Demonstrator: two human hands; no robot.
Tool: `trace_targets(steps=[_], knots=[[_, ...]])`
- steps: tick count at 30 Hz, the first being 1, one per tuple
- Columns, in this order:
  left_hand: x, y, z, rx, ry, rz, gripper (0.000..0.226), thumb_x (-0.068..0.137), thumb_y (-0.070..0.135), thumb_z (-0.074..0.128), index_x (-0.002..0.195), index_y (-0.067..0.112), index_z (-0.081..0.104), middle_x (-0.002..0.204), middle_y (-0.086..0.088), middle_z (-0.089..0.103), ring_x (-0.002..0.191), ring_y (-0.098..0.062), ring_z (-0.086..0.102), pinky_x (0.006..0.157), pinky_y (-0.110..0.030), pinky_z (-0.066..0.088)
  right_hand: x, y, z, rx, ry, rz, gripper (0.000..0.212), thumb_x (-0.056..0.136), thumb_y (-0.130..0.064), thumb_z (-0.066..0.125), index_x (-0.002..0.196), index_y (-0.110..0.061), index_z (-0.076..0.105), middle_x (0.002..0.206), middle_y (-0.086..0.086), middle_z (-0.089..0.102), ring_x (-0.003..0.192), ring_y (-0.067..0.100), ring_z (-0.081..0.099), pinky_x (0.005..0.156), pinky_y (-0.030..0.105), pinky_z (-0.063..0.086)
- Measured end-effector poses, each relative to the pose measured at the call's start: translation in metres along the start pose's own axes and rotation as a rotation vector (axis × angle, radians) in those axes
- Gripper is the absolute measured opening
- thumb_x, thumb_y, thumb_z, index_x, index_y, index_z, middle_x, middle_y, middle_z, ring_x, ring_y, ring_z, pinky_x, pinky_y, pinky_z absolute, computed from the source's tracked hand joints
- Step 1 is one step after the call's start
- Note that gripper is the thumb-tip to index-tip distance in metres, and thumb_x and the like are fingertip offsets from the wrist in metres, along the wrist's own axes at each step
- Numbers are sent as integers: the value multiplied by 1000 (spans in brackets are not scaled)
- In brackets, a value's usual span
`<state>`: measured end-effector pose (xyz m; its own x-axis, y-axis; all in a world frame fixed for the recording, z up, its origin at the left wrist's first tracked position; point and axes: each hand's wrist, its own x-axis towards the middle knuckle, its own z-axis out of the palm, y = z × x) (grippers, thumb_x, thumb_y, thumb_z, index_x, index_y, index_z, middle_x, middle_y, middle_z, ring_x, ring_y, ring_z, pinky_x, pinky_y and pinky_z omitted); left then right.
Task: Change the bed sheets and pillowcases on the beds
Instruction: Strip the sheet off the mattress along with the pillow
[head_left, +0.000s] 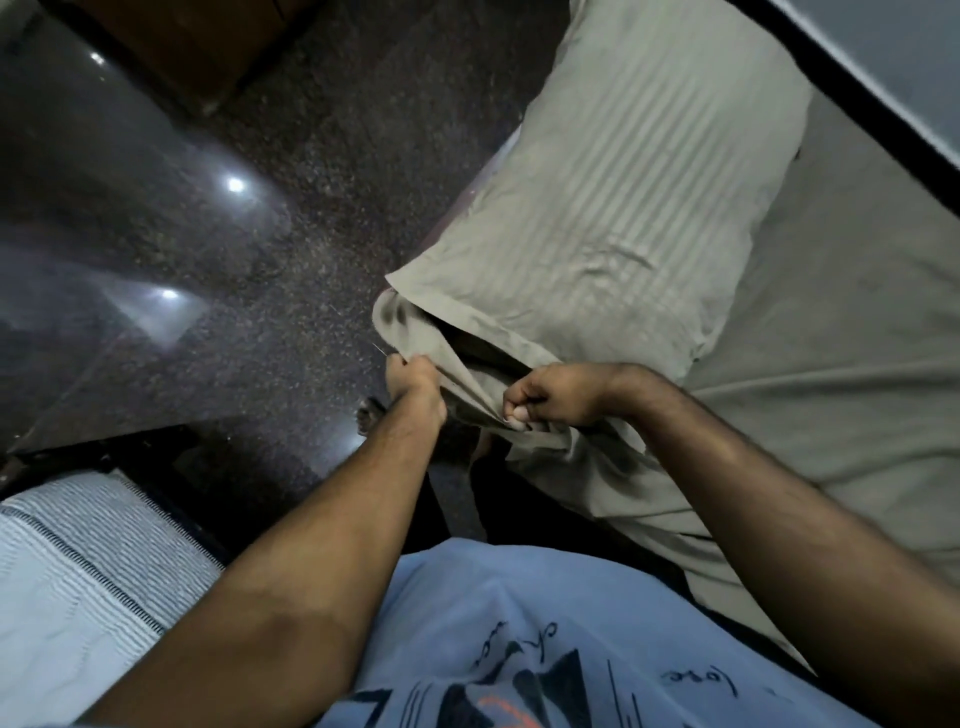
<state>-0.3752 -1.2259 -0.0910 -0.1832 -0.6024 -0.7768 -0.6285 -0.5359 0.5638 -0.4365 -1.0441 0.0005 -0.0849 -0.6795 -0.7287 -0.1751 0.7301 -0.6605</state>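
A person's left hand (413, 382) and right hand (558, 397) each grip the open end of a grey striped pillowcase (613, 208), the pillow lying beyond them on the sheeted bed (841, 374).

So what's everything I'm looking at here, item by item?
pillow: one, grey-green with faint stripes, lying on the bed, its open end toward the person
pillowcase: one, same grey-green, its open end bunched and gripped by both hands
sheet: one, grey-green, covering the bed under the pillow
floor: dark speckled, glossy, with light reflections, left of the bed
striped cloth: one, white with dark stripes, bottom left
shirt: one, light blue with a print, bottom centre
foot: one visible, bare, on the floor
left hand: gripping the pillowcase edge
right hand: gripping the pillowcase edge
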Motion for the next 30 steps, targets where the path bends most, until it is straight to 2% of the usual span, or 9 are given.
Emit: trace_targets(steps=[4, 7, 11, 15, 18, 20, 23, 27, 30], knots=[[7, 15, -7, -130, -28, 142, 12, 101, 9, 51, 91, 16, 50, 91, -7, 60, 86, -21, 56, 82, -38, 51, 15, -6, -7, -160, 9, 42, 14, 99, -16, 53, 95, -22, 66, 88, 4, 71, 69, 20, 66, 70, 37, 57], [15, 30, -20, -318, -60, 90, 21, 104, 3, 45, 87, 15, 46, 91, -9, 60, 84, -22, 60, 86, -40, 53, 29, -19, -26, -217, 182, 25, 16, 97, -16, 57, 103, -22, 71, 91, -8, 68, 83, 14, 63, 77, 25, 50], [7, 35, -35, -448, -137, -17, 24, 108, 1, 32, 91, 13, 46, 98, -12, 60, 87, -20, 61, 99, -43, 48, 57, -40, -68, -20, 585, -49, 12, 97, -18, 56, 96, -20, 68, 82, -3, 69, 79, 19, 65, 77, 32, 52], [0, 43, -31, -541, -231, -196, 33, 107, 8, 27, 116, 3, 59, 115, -22, 66, 99, -31, 64, 89, -41, 52, 90, -62, -111, -260, 764, -65, 17, 98, -24, 56, 107, -16, 67, 106, 8, 65, 101, 28, 62, 87, 38, 51], [-6, 53, -23, -432, -341, -200, 38, 105, 14, 33, 99, -2, 67, 92, -17, 74, 81, -28, 72, 66, -33, 60, 110, -63, -131, -608, 659, 90, 41, 99, -39, 51, 135, -19, 53, 139, 9, 50, 130, 32, 46, 104, 48, 39], [1, 59, -23, -395, -442, -203, 47, 105, 37, 41, 99, 3, 72, 88, -14, 75, 83, -26, 71, 73, -34, 57, 119, -56, -139, -721, 513, 161, 57, 101, -52, 42, 148, -22, 40, 153, 7, 40, 141, 29, 34, 111, 53, 29], [20, 54, -27, -219, -545, -128, 67, 73, 68, 77, 104, 8, 78, 108, -18, 71, 102, -31, 67, 92, -38, 51, 123, -30, -138, -837, 295, 301, 68, 99, -65, 26, 154, -26, 31, 159, 7, 34, 146, 29, 27, 116, 55, 19], [25, 41, -29, 13, -426, -14, 14, 87, 12, 76, 97, 3, 73, 92, -18, 74, 91, -34, 67, 79, -40, 57, 113, -1, -115, -1026, 140, 357, 75, 94, -75, 16, 152, -31, 34, 158, 4, 36, 145, 27, 30, 116, 52, 18], [35, 37, -30, 6, -298, -32, 16, 96, 11, 66, 107, 2, 73, 103, -20, 74, 92, -32, 70, 86, -48, 59, 96, 20, -98, -1010, 42, 334, 79, 89, -81, 23, 152, -35, 35, 157, 1, 38, 145, 26, 29, 116, 52, 18]])
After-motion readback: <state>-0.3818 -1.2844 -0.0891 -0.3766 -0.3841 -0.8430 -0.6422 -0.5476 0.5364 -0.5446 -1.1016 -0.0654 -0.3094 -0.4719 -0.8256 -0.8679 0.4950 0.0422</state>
